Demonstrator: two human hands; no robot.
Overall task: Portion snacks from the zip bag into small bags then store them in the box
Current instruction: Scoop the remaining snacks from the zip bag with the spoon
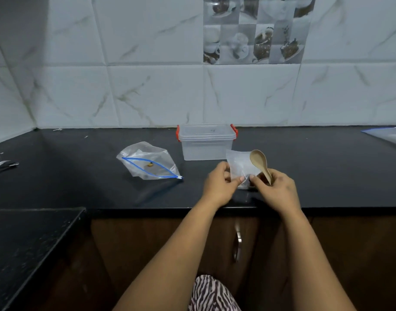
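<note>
A clear zip bag with a blue zipper lies open on the black counter, a few snack pieces inside. Right of it stands a clear plastic box with red clips. Just in front of the box, both hands hold a small clear bag. My left hand pinches its near edge from the left. My right hand pinches the same edge from the right and also holds a beige spoon, bowl pointing up and away.
The black counter ends at a front edge just under my wrists. More clear bags lie at the far right. Small dark tools and scraps sit at the far left. A tiled wall rises behind the box.
</note>
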